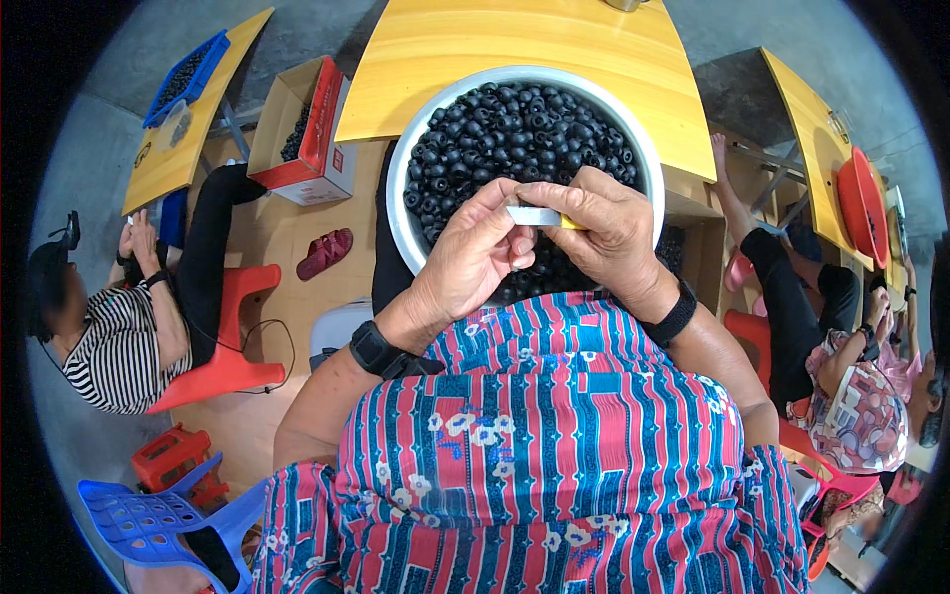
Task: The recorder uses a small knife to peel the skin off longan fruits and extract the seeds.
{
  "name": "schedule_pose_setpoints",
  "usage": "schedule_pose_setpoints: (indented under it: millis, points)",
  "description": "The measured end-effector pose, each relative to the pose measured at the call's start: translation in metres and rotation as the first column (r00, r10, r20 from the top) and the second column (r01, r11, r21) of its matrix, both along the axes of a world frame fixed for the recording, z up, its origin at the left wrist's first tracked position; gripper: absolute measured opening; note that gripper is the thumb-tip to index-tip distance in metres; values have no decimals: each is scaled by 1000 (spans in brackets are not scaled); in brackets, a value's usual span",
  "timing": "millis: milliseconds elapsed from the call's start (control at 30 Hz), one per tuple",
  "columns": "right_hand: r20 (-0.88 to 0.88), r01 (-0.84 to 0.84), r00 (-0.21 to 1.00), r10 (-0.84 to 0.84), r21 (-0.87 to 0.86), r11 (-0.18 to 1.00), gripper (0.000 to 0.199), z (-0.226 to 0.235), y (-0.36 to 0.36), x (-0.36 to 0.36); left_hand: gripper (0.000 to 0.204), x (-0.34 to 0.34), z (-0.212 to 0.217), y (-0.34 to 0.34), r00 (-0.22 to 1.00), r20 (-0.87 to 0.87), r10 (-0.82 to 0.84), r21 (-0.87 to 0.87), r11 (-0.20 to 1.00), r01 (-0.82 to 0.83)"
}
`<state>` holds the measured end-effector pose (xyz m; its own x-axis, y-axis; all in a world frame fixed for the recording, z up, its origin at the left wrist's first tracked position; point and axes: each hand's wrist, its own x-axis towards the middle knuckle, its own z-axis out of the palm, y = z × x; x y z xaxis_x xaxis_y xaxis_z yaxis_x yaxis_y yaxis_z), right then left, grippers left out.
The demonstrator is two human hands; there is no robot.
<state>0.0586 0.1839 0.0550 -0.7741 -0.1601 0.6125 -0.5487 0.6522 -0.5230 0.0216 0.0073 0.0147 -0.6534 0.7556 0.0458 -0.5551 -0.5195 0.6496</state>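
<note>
In front of my body a wide metal basin (651,163) holds a heap of small black ring-like parts (520,134), with dark holes in many of them. Over its near side my two hands meet. My right hand (609,233) is closed on a small knife (534,216), a flat silvery strip with a bit of yellow showing under the fingers. Close against the strip's other end, my left hand (470,247) has thumb and fingers pinched together. Whatever that pinch holds is hidden by the fingertips.
A yellow wooden table (445,45) stands beyond the basin. To the left are a red-and-white carton (315,148), red slippers (325,253) and a blue chair (148,515). People sit working at both sides, near a blue tray (188,79) and a red basin (861,208).
</note>
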Motion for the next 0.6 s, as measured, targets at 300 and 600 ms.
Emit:
schedule_pose_setpoints:
  millis: [300, 600]
  points:
    - [-158, -7, 987, 11, 26, 1000, 38, -1, -2, -1, 17, -2, -3, 0, 991, 123, -58, 50, 997, 52]
    - [-237, -7, 971, 21, 59, 998, 27, 1, -2, 1, 22, 0, -7, 2, 989, 142, -37, 29, 999, 33]
